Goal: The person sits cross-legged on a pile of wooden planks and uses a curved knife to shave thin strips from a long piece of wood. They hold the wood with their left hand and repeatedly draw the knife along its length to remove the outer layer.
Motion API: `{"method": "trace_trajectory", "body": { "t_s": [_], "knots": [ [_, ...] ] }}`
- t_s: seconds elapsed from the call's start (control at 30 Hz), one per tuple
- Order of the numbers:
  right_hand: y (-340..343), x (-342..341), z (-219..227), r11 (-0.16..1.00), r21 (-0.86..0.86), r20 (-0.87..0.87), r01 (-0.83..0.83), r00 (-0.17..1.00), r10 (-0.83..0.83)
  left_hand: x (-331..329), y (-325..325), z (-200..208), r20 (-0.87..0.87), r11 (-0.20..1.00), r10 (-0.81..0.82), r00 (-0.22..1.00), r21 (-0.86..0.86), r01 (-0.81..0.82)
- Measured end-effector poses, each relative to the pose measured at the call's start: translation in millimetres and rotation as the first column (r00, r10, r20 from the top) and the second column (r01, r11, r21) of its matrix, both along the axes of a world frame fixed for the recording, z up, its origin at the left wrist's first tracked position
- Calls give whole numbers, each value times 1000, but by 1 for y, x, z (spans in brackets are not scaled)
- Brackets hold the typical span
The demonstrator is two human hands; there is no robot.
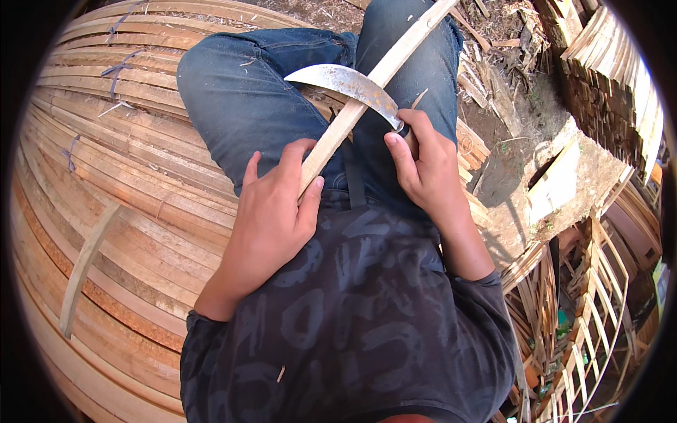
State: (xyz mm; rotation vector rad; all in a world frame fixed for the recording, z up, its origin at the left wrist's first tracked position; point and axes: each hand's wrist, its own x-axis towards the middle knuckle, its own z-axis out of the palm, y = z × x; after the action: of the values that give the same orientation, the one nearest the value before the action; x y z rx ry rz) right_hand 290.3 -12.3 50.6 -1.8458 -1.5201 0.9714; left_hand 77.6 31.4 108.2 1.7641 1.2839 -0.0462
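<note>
L hand (271,211) fingers tight round bamboo strip (367,92); R hand (423,166) fingers round curved knife (349,84) handle.

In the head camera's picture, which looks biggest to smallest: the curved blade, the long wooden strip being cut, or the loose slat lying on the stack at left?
1. Long wooden strip
2. Loose slat and curved blade: about alike, and the blade is nearer the camera, so unranked.

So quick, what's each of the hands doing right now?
Left hand: closed around the wooden strip.
Right hand: closed on the handle of the curved knife, whose blade lies across the strip.
</note>
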Motion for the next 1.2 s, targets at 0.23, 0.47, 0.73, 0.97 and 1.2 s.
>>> {"method": "trace_trajectory", "body": {
  "t_s": [0.23,0.47,0.73,0.97,1.2],
  "knots": [
    [-8,10,-2,992,44,185,-116,977,106,2,-6,-7,-67,993,-36,997,113,44],
    [20,65,-26,993,96,386,-65,922,23,3,-8,-11,-58,993,-23,998,116,30],
    [46,102,-57,956,279,544,-88,835,-82,5,-2,-6,-32,1000,0,999,13,1],
    [8,43,-13,994,52,299,-97,951,77,5,-5,-10,-19,1000,-6,1000,13,6],
    [6,37,-17,980,105,358,-171,925,123,3,-7,-16,-55,994,-34,998,101,39]
  ]
}}
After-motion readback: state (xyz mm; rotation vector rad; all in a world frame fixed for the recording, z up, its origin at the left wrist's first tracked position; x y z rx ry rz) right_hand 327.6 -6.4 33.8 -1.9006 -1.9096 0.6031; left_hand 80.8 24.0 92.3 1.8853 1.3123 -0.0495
